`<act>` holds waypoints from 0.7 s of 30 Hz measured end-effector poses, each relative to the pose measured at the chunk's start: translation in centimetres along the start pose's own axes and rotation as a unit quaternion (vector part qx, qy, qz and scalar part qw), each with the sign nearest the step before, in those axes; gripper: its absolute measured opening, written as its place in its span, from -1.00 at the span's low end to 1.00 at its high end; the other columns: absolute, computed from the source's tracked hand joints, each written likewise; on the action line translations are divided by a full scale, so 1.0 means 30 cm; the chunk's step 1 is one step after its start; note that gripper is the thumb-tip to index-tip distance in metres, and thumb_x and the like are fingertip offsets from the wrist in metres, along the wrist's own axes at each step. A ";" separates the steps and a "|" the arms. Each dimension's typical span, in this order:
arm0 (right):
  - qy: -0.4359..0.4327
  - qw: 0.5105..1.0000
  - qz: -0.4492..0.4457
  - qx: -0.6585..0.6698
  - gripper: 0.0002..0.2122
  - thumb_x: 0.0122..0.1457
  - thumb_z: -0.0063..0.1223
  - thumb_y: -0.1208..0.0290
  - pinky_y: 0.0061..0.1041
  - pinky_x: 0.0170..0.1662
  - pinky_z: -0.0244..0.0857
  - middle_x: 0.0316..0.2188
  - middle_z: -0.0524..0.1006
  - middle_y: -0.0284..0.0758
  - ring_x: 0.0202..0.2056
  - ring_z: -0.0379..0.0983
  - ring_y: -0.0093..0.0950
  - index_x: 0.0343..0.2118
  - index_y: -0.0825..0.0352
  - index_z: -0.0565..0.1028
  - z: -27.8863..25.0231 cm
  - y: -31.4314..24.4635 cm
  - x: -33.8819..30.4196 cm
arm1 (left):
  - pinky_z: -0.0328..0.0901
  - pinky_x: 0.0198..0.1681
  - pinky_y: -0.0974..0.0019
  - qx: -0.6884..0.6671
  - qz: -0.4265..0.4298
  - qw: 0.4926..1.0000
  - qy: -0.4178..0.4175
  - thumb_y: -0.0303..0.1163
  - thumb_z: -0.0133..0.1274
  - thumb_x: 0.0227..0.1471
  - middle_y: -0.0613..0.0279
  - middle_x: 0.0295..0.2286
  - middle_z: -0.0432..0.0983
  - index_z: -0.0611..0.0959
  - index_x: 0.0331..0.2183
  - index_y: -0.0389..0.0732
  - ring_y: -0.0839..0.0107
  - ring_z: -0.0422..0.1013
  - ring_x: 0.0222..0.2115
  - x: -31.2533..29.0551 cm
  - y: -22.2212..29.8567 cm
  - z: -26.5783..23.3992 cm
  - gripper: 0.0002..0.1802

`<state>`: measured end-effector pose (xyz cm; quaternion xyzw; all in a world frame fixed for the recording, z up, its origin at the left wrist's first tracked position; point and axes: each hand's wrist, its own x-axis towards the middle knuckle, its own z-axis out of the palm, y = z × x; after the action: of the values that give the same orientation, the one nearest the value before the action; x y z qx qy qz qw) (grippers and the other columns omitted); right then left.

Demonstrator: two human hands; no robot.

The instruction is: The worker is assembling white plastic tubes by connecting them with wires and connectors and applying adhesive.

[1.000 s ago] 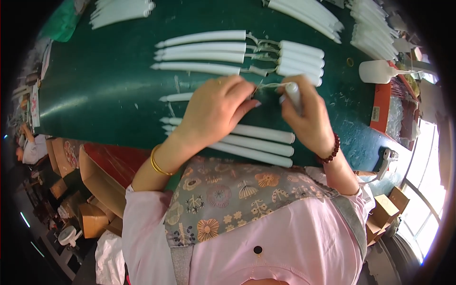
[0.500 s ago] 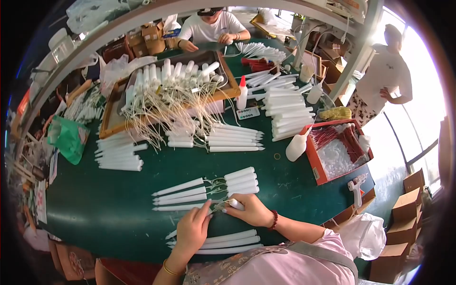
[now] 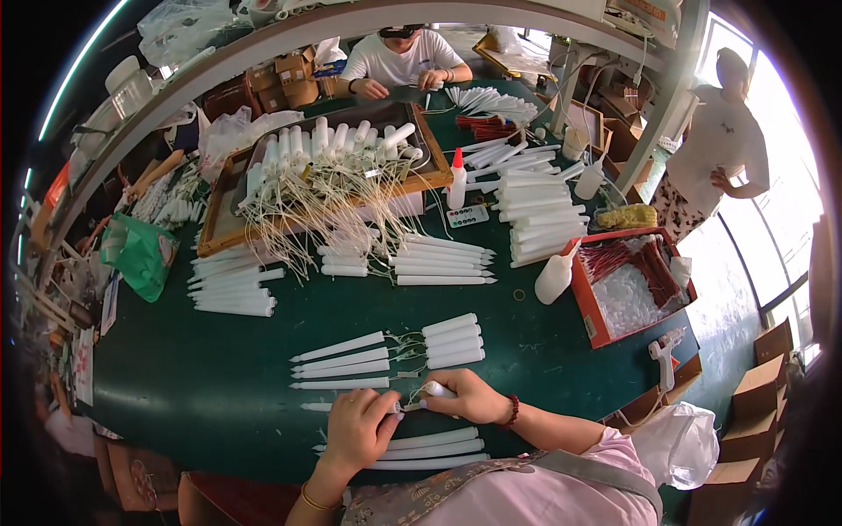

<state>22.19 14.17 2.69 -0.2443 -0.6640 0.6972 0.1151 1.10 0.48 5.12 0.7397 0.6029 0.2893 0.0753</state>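
Observation:
My left hand (image 3: 355,430) is closed around a white pointed candle tube (image 3: 316,407), whose tip sticks out to its left. Pinched in my right hand (image 3: 469,399) is a short white candle tube (image 3: 438,389) with thin wires at its end. Both hands meet at the wires, and the fingers partly cover the joint. Just beyond lie several pointed candle tubes (image 3: 340,368), wired to shorter white tubes (image 3: 454,341) on their right. Several long white tubes (image 3: 430,444) rest on the green table (image 3: 219,368) close to my body, partly behind my left hand.
A wooden-framed tray (image 3: 430,149) holds white tubes with trailing wires. Near it stand a red-capped bottle (image 3: 457,180) and stacked white tubes (image 3: 539,215). To the right are a squeeze bottle (image 3: 554,279), a red box (image 3: 601,329) and a glue gun (image 3: 664,359). Two other people are beyond.
My left fingers have curled in closer around the pointed tube, and its tip now shows left of the hand. My hands have come together at the wires. The whole view has shifted slightly.

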 end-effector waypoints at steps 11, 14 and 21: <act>0.014 0.994 -0.056 -0.097 -0.78 0.24 0.27 0.32 -0.42 -0.28 0.37 -0.45 0.57 -0.29 -0.40 0.43 -0.55 -0.23 0.40 0.57 0.044 0.029 0.008 | 0.25 -0.26 0.13 0.026 0.015 1.000 -0.004 -0.18 0.38 -0.21 0.24 -0.41 0.41 0.66 -0.26 -0.16 0.16 0.38 -0.36 0.010 0.001 0.048 -0.56; -0.058 0.994 -0.008 -0.098 -0.71 0.26 0.32 0.26 -0.47 -0.19 0.42 -0.35 0.65 -0.33 -0.32 0.50 -0.56 -0.14 0.39 0.58 0.051 0.033 0.004 | 0.24 -0.29 0.12 0.008 0.003 1.000 -0.003 -0.13 0.41 -0.28 0.24 -0.45 0.39 0.63 -0.36 -0.15 0.15 0.37 -0.39 -0.014 0.000 0.061 -0.56; -0.133 0.991 -0.002 0.013 -0.64 0.42 0.09 0.13 -0.49 -0.08 0.39 -0.27 0.61 -0.31 -0.21 0.46 -0.59 -0.03 0.39 0.56 0.051 0.026 -0.001 | 0.21 -0.35 0.11 -0.042 -0.036 0.998 0.036 -0.13 0.35 -0.22 0.20 -0.51 0.32 0.52 -0.49 -0.14 0.11 0.32 -0.47 -0.042 -0.009 0.059 -0.62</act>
<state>21.59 12.76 1.92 -0.1467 -0.6647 0.7320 0.0306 1.67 -0.19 3.12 0.7028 0.6185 0.3384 0.0949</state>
